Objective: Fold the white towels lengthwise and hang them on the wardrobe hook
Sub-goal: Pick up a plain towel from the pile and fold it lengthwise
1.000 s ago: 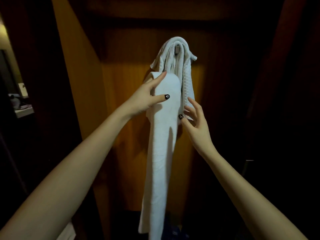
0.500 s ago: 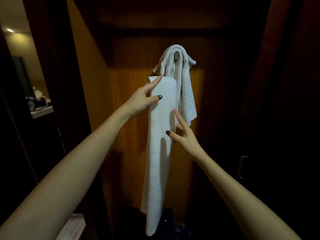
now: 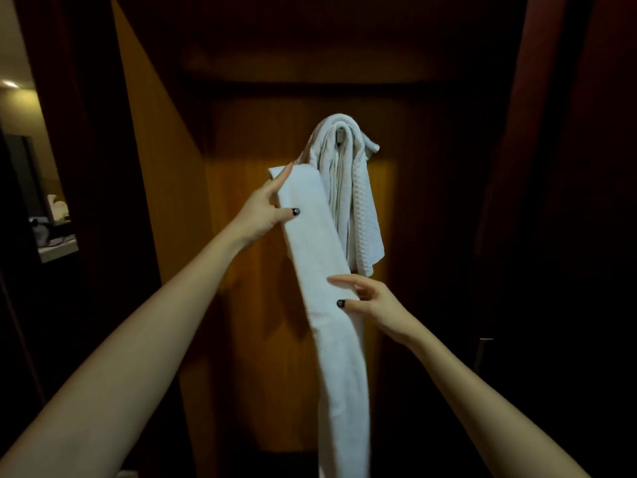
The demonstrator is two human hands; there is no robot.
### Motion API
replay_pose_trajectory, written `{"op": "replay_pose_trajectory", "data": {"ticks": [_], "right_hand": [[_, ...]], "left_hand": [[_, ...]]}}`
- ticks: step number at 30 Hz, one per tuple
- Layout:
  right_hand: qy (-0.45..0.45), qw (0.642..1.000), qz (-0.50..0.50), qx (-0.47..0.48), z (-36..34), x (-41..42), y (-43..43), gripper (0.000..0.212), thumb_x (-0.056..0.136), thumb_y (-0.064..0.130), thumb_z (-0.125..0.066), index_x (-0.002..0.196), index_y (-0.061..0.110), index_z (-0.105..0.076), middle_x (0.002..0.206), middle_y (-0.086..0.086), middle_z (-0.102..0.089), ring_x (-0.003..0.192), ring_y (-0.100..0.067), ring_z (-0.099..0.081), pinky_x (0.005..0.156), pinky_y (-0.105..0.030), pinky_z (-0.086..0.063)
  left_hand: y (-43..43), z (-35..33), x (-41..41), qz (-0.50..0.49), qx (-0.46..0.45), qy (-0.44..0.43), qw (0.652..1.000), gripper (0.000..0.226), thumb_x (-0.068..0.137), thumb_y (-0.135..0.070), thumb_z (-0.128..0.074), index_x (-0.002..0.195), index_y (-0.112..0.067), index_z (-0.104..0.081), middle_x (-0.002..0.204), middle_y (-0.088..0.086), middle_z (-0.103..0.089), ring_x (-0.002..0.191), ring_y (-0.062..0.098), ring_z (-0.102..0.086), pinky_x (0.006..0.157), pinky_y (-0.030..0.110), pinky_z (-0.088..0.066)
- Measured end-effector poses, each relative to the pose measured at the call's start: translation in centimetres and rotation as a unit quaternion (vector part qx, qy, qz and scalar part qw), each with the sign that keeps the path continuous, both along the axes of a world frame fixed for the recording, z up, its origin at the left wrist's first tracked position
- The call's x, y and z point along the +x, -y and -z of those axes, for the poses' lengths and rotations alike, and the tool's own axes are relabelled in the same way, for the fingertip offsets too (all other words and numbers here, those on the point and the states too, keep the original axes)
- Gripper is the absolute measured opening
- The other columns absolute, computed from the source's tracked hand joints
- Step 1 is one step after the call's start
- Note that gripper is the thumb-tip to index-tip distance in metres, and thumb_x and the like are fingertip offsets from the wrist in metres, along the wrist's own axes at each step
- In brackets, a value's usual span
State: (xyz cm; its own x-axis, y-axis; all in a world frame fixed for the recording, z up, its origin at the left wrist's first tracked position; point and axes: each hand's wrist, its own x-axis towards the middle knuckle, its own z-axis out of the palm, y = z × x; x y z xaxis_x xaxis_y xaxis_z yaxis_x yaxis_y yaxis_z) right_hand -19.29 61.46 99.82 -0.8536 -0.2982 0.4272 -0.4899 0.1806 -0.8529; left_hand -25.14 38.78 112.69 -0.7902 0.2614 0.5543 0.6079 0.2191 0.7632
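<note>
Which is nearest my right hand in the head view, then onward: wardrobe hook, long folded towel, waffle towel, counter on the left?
1. long folded towel: centre, the right hand touches it.
2. waffle towel: hanging just above the hand.
3. wardrobe hook: higher, at the top of the hung towels.
4. counter: far left, past the wardrobe side.

No writing, label, brand or number can be read anywhere here. The folded towel (image 3: 320,270) and the hung towels (image 3: 362,208) on the hook (image 3: 340,136) are plain white cloth. The dark thumbnails (image 3: 295,211) bear pale specks, too small to read.
</note>
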Motion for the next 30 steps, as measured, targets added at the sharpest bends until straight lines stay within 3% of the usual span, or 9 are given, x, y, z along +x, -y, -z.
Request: {"op": "replay_pose_trajectory", "data": {"ticks": [2,4,7,10,13,15,19,24,30], "right_hand": [[-0.014,0.999,0.028,-0.023,-1.2,-0.7,-0.9,0.036,0.090,0.000,-0.060,0.097,0.033,-0.076,0.103,-0.011,-0.071,0.092,-0.015,-0.057,0.082,-0.028,-0.041],[-0.023,0.997,0.054,-0.056,-3.3,-1.5,-2.3,0.035,0.092,0.002,-0.056,0.089,0.030,-0.076,0.091,-0.027,-0.059,0.086,-0.023,-0.047,0.076,-0.035,-0.033],[-0.022,0.998,0.041,-0.034,-7.1,-2.2,-4.0,0.024,0.087,0.008,-0.063,0.096,0.027,-0.075,0.103,-0.009,-0.065,0.093,-0.029,-0.057,0.081,-0.038,-0.043],[-0.003,1.000,-0.002,0.018,-10.4,-2.7,-5.5,0.033,0.084,0.001,-0.067,0.110,0.022,-0.070,0.115,0.006,-0.066,0.103,-0.012,-0.063,0.084,-0.024,-0.052],[-0.037,0.998,0.028,0.037,-13.3,-3.5,-6.7,0.026,0.090,-0.005,-0.058,0.101,0.013,-0.072,0.103,0.008,-0.071,0.095,-0.006,-0.065,0.077,-0.015,-0.049],[-0.035,0.999,0.040,0.001,-14.9,-4.5,-7.3,0.019,0.091,-0.004,-0.056,0.094,0.007,-0.071,0.090,0.002,-0.071,0.083,-0.010,-0.065,0.070,-0.016,-0.051],[-0.022,0.999,0.033,0.004,-18.3,-6.5,-8.5,0.018,0.088,-0.005,-0.057,0.093,0.006,-0.070,0.084,-0.002,-0.072,0.074,-0.012,-0.067,0.061,-0.018,-0.052],[-0.119,0.986,0.107,0.047,-22.1,-9.3,-9.3,0.024,0.090,-0.004,-0.057,0.090,0.014,-0.074,0.091,0.005,-0.073,0.088,-0.007,-0.068,0.073,-0.013,-0.050],[-0.217,0.958,0.183,-0.037,-26.4,-13.3,-9.1,0.028,0.093,-0.004,-0.053,0.089,0.015,-0.072,0.072,0.008,-0.070,0.063,-0.004,-0.062,0.058,-0.015,-0.048]], "left_hand": [[0.2,-0.4,-1.1,-0.017,0.029,-0.020,0.999,0.075,0.087,-0.001,-0.063,0.144,-0.039,-0.033,0.147,0.004,-0.034,0.123,0.025,-0.048,0.079,0.021,-0.056],[0.3,-1.0,-2.2,-0.038,0.074,-0.040,0.996,0.069,0.087,-0.002,-0.063,0.143,-0.034,-0.038,0.146,0.005,-0.035,0.124,0.025,-0.046,0.078,0.021,-0.056],[0.0,-2.3,-3.6,-0.066,0.128,-0.066,0.987,0.065,0.087,0.000,-0.063,0.143,-0.026,-0.040,0.145,0.004,-0.030,0.125,0.023,-0.040,0.078,0.019,-0.054],[-0.3,-3.7,-5.0,-0.072,0.157,-0.088,0.981,0.067,0.087,0.001,-0.063,0.145,-0.024,-0.038,0.144,0.003,-0.027,0.124,0.021,-0.038,0.079,0.020,-0.054],[-0.4,-5.1,-6.7,-0.075,0.189,-0.096,0.974,0.067,0.088,0.001,-0.062,0.146,-0.020,-0.036,0.145,0.003,-0.026,0.124,0.021,-0.039,0.087,0.030,-0.054],[-0.5,-5.8,-7.9,-0.085,0.204,-0.101,0.970,0.067,0.088,0.000,-0.062,0.146,-0.019,-0.036,0.141,0.003,-0.028,0.122,0.020,-0.040,0.087,0.030,-0.054],[0.1,-7.3,-10.7,-0.133,0.228,-0.115,0.958,0.066,0.088,-0.003,-0.063,0.147,-0.017,-0.036,0.129,-0.003,-0.033,0.116,0.012,-0.039,0.081,0.021,-0.053],[1.0,-8.8,-14.1,-0.194,0.217,-0.149,0.945,0.065,0.089,-0.009,-0.064,0.147,-0.018,-0.036,0.142,0.004,-0.032,0.118,0.010,-0.032,0.070,-0.005,-0.034],[1.0,-9.9,-17.0,-0.220,0.152,-0.173,0.948,0.058,0.094,-0.023,-0.059,0.147,-0.017,-0.035,0.149,0.007,-0.028,0.137,0.023,-0.030,0.107,0.029,-0.033]]}}
